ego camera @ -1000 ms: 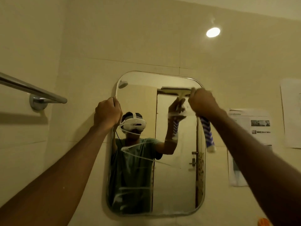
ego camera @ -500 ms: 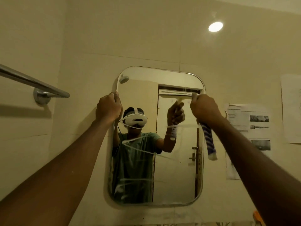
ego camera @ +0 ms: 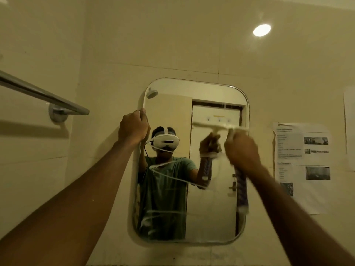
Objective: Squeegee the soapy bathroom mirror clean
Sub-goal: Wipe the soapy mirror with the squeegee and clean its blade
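Cream tile surrounds the rounded-corner mirror (ego camera: 211, 223) hung on the wall straight ahead, its glass crossed by thin white soap streaks (ego camera: 172, 177) that run diagonally through the middle and lie in loops near the lower left. At about nine o'clock of the mirror's frame, high on its left edge, the left hand (ego camera: 133, 127) is curled around the rim, fingers wrapped onto the glass side and knuckles facing the camera. At roughly two o'clock from the mirror's centre the right hand (ego camera: 243, 150) is clenched around the squeegee (ego camera: 240, 177), motion-blurred; its pale blade sticks out above the fist toward twelve o'clock and lies across the glass, while the blue-and-white striped handle hangs below the fist toward six o'clock, ending in a pale tip near the mirror's right edge. The fingers themselves are hidden behind the back of the hand, so only the closed fist around the handle shows. A chrome towel bar (ego camera: 44, 93) juts from the wall at nine o'clock of the scene, well apart from the mirror. Printed paper notices (ego camera: 301, 166) are stuck to the tile at three o'clock, just beside the mirror's right rim, and a round ceiling light (ego camera: 261, 30) glows at one o'clock.
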